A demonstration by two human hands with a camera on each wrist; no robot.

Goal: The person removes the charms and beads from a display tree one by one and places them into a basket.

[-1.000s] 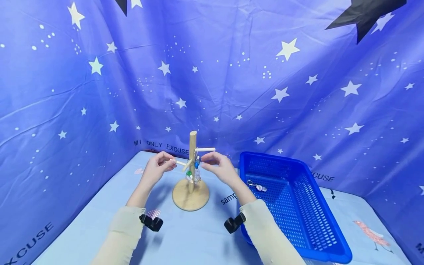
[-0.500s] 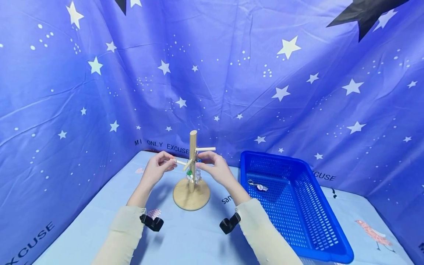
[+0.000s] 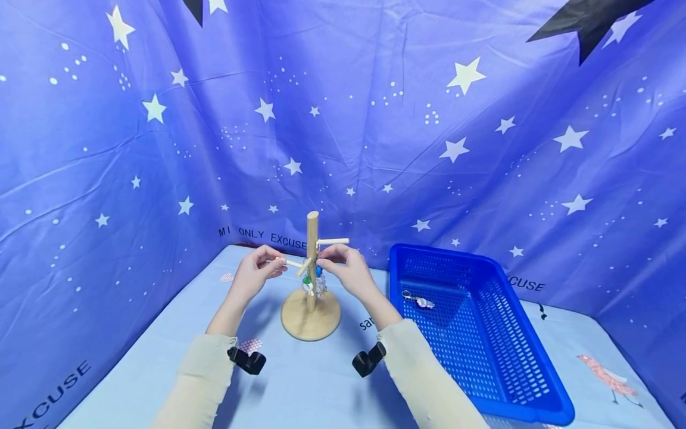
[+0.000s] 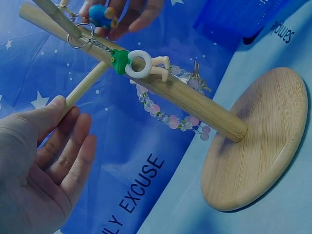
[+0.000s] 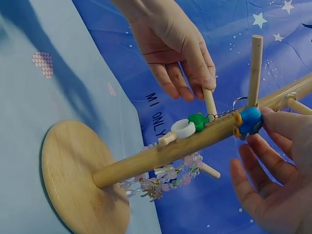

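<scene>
Head view, entry one: blue charm (image 3: 319, 271) at the wooden stand (image 3: 311, 326), just right of the post (image 3: 312, 226).
I log the blue charm pinched between thumb and forefinger of the right hand (image 3: 348, 271), the nearer hand, other fingers loosely bent. It lies left of that hand, below the upper right peg (image 3: 334, 241), whose long axis runs rightward; a metal ring (image 5: 286, 100) sits around that peg. Left hand (image 3: 256, 274): thumb and forefinger nipping the left peg (image 3: 292, 263), no charm held. Blue charm's own long axis: I cannot tell.
</scene>
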